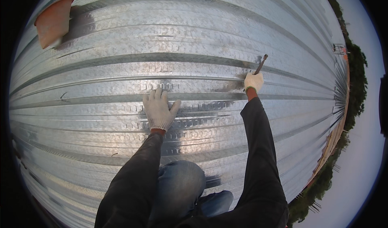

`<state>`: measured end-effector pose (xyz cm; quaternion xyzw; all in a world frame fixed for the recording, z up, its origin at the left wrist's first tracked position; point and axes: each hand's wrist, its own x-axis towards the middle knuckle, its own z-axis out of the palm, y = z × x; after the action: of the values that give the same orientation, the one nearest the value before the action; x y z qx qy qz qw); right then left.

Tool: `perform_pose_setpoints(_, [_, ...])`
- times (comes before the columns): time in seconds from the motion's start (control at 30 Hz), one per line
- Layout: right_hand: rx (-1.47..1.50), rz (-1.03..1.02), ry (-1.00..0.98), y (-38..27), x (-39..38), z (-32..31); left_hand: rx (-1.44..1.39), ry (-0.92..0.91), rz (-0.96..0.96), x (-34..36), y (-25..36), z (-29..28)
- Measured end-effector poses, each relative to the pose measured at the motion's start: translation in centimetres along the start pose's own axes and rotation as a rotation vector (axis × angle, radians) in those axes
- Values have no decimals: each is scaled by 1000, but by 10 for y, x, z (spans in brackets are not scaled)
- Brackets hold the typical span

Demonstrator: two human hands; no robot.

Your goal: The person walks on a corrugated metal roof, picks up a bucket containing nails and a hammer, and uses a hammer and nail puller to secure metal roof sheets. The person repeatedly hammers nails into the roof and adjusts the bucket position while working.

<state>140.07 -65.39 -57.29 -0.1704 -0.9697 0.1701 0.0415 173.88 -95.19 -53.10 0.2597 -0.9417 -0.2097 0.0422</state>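
My left hand (160, 109), in a white knit glove, lies on the corrugated metal decking (210, 137) with its fingers spread. It holds nothing. Farther right, my right hand (254, 81) wears a similar glove and is closed around a dark, rod-like tool (261, 64). The tool slants up and to the right, ending in a slightly thicker tip; its exact kind is not clear. Its lower part is hidden in my fist. Below the right hand, a raised seam crosses the decking. My bent knee (182, 179), in blue jeans, is at the bottom.
An orange bucket (54, 24) stands on the decking at the far left, with something white by its base. Small dark bits (63, 95) lie to the left. Along the right edge are bundled rods (341, 90), boards (328, 149), and trees (357, 80) beyond.
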Motion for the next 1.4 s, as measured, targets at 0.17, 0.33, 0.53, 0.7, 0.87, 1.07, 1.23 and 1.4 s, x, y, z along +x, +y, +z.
perform_pose_setpoints(0.17, [252,48,-56,-7,-11,-7,-41,-30,-31,2,4,-4])
perform_pose_setpoints(0.33, [746,169,-344,-22,-136,-55,-12,-48,-15,1,4,-11])
perform_pose_setpoints(0.53, [766,201,-539,-46,-278,-68,-36,-48,-25,-2,0,-12])
perform_pose_setpoints(0.7, [663,105,-446,-60,-295,-63,-94,-57,-39,-5,-2,-12])
perform_pose_setpoints(0.87, [399,-47,-292,-66,-297,-60,-158,-37,121,-10,-17,-20])
perform_pose_setpoints(1.07, [259,-125,-282,-45,-287,-37,-91,264,119,-16,-183,-60])
perform_pose_setpoints(1.23, [308,-134,-249,-40,-287,-29,-92,542,-311,13,-399,-131])
perform_pose_setpoints(1.4, [342,-79,-292,-41,-287,-26,-331,309,-668,-3,-448,-151])
